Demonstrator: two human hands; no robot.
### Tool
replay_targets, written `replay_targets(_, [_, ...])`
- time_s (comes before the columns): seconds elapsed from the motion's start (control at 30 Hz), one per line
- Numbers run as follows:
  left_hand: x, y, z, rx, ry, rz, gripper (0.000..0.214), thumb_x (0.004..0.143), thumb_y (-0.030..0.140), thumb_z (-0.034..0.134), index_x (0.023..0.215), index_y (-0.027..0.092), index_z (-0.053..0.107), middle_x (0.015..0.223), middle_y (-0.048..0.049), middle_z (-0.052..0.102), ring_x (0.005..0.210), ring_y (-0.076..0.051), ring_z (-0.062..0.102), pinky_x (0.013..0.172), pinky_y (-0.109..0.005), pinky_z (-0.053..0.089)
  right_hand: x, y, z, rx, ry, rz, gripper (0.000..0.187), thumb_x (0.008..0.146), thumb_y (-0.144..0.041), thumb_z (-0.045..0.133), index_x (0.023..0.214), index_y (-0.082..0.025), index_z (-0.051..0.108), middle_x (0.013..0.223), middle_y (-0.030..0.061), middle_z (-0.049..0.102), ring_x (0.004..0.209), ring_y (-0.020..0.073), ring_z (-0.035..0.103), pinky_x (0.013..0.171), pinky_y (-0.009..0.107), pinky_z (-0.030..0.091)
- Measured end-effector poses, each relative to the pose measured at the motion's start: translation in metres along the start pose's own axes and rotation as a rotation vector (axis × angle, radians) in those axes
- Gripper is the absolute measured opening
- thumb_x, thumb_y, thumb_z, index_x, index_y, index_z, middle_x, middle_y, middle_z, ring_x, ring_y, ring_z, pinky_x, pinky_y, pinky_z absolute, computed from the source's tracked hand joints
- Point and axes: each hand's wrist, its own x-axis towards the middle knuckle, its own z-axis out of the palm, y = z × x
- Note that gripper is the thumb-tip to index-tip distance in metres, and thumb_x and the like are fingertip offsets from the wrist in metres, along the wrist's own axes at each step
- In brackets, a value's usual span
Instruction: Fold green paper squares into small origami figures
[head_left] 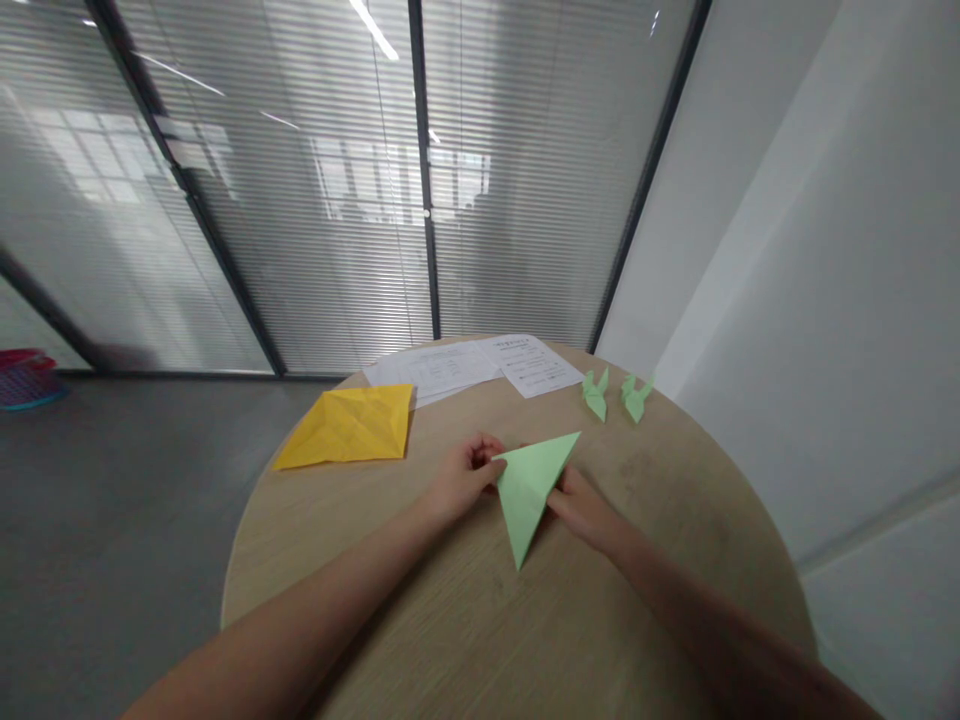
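A light green paper (531, 486) folded into a triangle lies on the round wooden table (420, 620), one tip pointing toward me. My left hand (466, 477) pinches its left corner with curled fingers. My right hand (579, 507) grips the paper's right edge, fingers partly tucked under it.
A creased yellow paper sheet (351, 427) lies at the table's left. Two small green folded paper figures (596, 393) (636, 397) stand at the far right. White printed sheets (472, 366) lie at the far edge. Glass walls with blinds stand behind; a white wall is to the right.
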Motion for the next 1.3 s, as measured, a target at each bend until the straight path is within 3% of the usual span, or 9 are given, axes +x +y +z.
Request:
replay_targets(0.17, [-0.008, 0.004, 0.007, 0.370, 0.129, 0.291, 0.018, 0.082, 0.023, 0.061, 0.099, 0.019, 0.066, 0.104, -0.0077, 0.064, 0.095, -0.020, 0.062, 0.068, -0.027, 0.053, -0.001, -0.010, 0.009, -0.010, 0.024, -0.065, 0.042, 0.084, -0.022, 0.053, 0.125, -0.024, 0.061, 0.123, 0.0056, 0.064, 0.116, 0.0246, 0.058, 0.103, 0.043, 0.043])
replay_targets(0.27, [-0.014, 0.009, 0.011, 0.473, 0.135, 0.353, 0.015, 0.084, 0.023, 0.058, 0.094, 0.021, 0.069, 0.120, -0.0090, 0.058, 0.101, -0.020, 0.062, 0.073, -0.029, 0.055, -0.001, -0.012, 0.012, -0.009, 0.056, -0.054, 0.041, 0.084, -0.024, 0.054, 0.125, -0.024, 0.061, 0.121, 0.0063, 0.065, 0.111, 0.0247, 0.060, 0.099, 0.042, 0.046])
replay_targets(0.43, [-0.022, 0.018, 0.017, 0.605, 0.105, 0.406, 0.018, 0.088, 0.028, 0.056, 0.098, 0.021, 0.069, 0.122, -0.0097, 0.060, 0.110, -0.023, 0.060, 0.087, -0.036, 0.054, -0.001, -0.007, 0.012, 0.053, 0.178, -0.004, 0.039, 0.085, -0.029, 0.054, 0.123, -0.022, 0.061, 0.118, 0.0086, 0.066, 0.110, 0.0257, 0.061, 0.096, 0.042, 0.048])
replay_targets(0.6, [-0.031, 0.026, 0.022, 0.648, -0.041, 0.404, 0.038, 0.087, 0.038, 0.059, 0.121, 0.022, 0.059, 0.133, -0.0105, 0.057, 0.122, -0.026, 0.055, 0.103, -0.044, 0.045, 0.001, -0.008, 0.010, 0.079, 0.246, -0.044, 0.036, 0.085, -0.030, 0.054, 0.119, -0.024, 0.063, 0.121, 0.0068, 0.065, 0.116, 0.0252, 0.059, 0.101, 0.043, 0.044])
replay_targets(0.77, [-0.034, 0.027, 0.026, 0.662, -0.122, 0.357, 0.060, 0.083, 0.038, 0.064, 0.137, 0.020, 0.046, 0.143, -0.0121, 0.050, 0.131, -0.028, 0.046, 0.112, -0.047, 0.036, 0.000, -0.011, 0.009, 0.020, 0.281, 0.013, 0.034, 0.083, -0.031, 0.058, 0.115, -0.023, 0.066, 0.114, 0.0072, 0.068, 0.111, 0.0264, 0.062, 0.099, 0.043, 0.046])
replay_targets(1.0, [-0.028, 0.013, 0.025, 0.592, -0.064, 0.387, 0.063, 0.075, 0.004, 0.048, 0.136, 0.019, 0.048, 0.144, -0.0108, 0.048, 0.134, -0.024, 0.043, 0.112, -0.046, 0.035, -0.002, -0.014, 0.014, 0.025, 0.302, -0.040, 0.043, 0.080, -0.031, 0.062, 0.122, -0.023, 0.061, 0.119, 0.0064, 0.066, 0.110, 0.0233, 0.062, 0.099, 0.041, 0.047])
replay_targets(1.1, [-0.025, 0.011, 0.023, 0.576, -0.006, 0.412, 0.058, 0.075, 0.001, 0.043, 0.129, 0.019, 0.055, 0.139, -0.0096, 0.054, 0.132, -0.022, 0.046, 0.113, -0.045, 0.034, -0.004, -0.016, 0.016, -0.030, 0.326, -0.059, 0.050, 0.079, -0.032, 0.064, 0.127, -0.023, 0.056, 0.123, 0.0077, 0.063, 0.113, 0.0230, 0.060, 0.102, 0.042, 0.045])
replay_targets(1.3, [-0.018, 0.010, 0.015, 0.508, 0.119, 0.382, 0.050, 0.073, 0.000, 0.042, 0.113, 0.020, 0.066, 0.126, -0.0074, 0.064, 0.120, -0.021, 0.057, 0.108, -0.043, 0.040, -0.007, -0.017, 0.018, -0.079, 0.275, -0.174, 0.047, 0.077, -0.030, 0.067, 0.123, -0.026, 0.059, 0.129, 0.0074, 0.057, 0.117, 0.0232, 0.056, 0.099, 0.039, 0.048])
